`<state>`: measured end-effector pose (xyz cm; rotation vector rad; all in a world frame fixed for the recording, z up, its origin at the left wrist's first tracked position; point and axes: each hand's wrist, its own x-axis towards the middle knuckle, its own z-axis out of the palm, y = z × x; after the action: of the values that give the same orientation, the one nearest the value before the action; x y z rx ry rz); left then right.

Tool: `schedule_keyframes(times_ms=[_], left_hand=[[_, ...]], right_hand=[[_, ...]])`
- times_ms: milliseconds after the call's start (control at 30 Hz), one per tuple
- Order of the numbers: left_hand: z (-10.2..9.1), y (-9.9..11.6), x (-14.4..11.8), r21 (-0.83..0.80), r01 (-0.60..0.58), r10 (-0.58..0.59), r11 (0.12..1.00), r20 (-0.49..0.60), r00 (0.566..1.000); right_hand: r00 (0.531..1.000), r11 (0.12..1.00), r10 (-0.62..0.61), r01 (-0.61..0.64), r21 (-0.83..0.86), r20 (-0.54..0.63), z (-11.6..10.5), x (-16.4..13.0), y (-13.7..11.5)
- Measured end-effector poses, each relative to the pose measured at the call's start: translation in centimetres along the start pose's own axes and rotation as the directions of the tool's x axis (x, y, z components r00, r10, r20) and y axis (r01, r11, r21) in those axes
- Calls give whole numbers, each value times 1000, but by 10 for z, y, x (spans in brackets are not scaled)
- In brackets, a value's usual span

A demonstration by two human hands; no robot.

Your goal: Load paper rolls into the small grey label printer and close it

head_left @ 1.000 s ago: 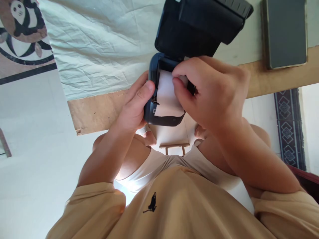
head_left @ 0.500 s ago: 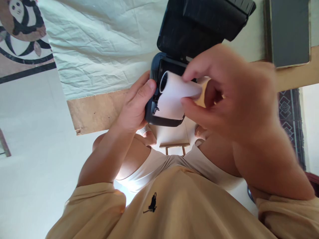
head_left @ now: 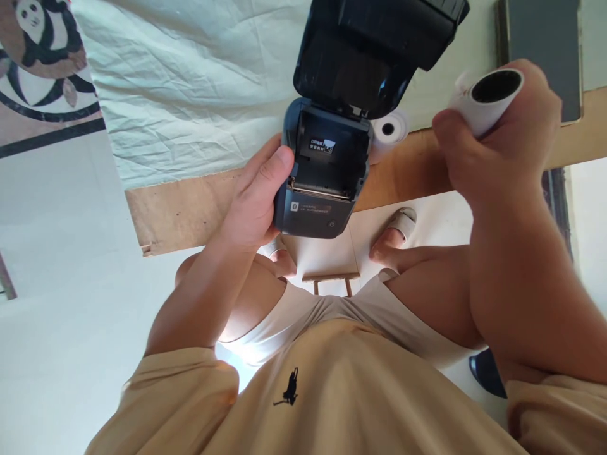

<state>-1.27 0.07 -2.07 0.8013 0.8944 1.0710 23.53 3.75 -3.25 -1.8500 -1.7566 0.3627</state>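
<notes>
My left hand (head_left: 260, 193) grips the left side of a black portable label printer (head_left: 327, 158), its thumb on the edge. The printer's lid (head_left: 360, 57) is swung up, and the paper bay shows bare apart from a small printed sticker inside. To the right, apart from the printer, my right hand (head_left: 502, 139) is closed round a white paper roll (head_left: 488, 107) with a wide dark core. Just behind the printer's right side, another white roll (head_left: 391, 129) with a small core rests on the table, partly hidden by the printer.
A pale green cloth (head_left: 199, 82) covers much of the wooden table (head_left: 175, 218), whose front edge runs below the printer. At the far right lies a dark flat panel (head_left: 545, 50). A small wooden stool (head_left: 331, 277) stands on the floor between my legs.
My right hand has lifted the paper roll out of the printer's bay and carried it to the right. My left hand still holds the printer, and the second roll has come into view.
</notes>
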Motion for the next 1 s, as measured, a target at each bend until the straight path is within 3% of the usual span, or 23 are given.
schedule_keyframes(times_ms=[67,200,367,433,500,567,667,800,867,1000], left_hand=[[0,-1,0,9,2,-2,1000,-11,1000],[-2,0,-1,27,22,-22,999,-2,1000],[-3,1,-1,26,42,-42,999,-8,999],[-3,1,-1,49,43,-42,998,-13,999],[-2,1,-1,67,34,-33,997,-7,999],[-1,1,-1,65,41,-41,997,1,999],[-1,1,-1,61,25,-24,998,-18,1000],[-1,1,-2,42,53,-52,998,-19,998],[-1,1,-3,25,52,-52,998,-18,998],[-1,0,-2,30,18,-18,999,-9,1000]], right_hand=[[999,991,-38,33,-131,-36,-2,1,-1],[987,988,-153,152,-30,-44,0,5,2],[993,993,-110,111,-40,46,3,7,7],[982,983,-183,181,-34,-49,-1,2,3],[930,958,-283,288,-13,-234,-6,-6,-6],[897,934,-317,352,64,-307,-10,-16,-18],[936,915,-329,348,203,-124,-7,-27,-34],[947,935,-300,267,231,118,7,-29,-40],[948,947,-279,246,205,152,13,-27,-40],[941,928,-327,302,220,87,17,-26,-35]])
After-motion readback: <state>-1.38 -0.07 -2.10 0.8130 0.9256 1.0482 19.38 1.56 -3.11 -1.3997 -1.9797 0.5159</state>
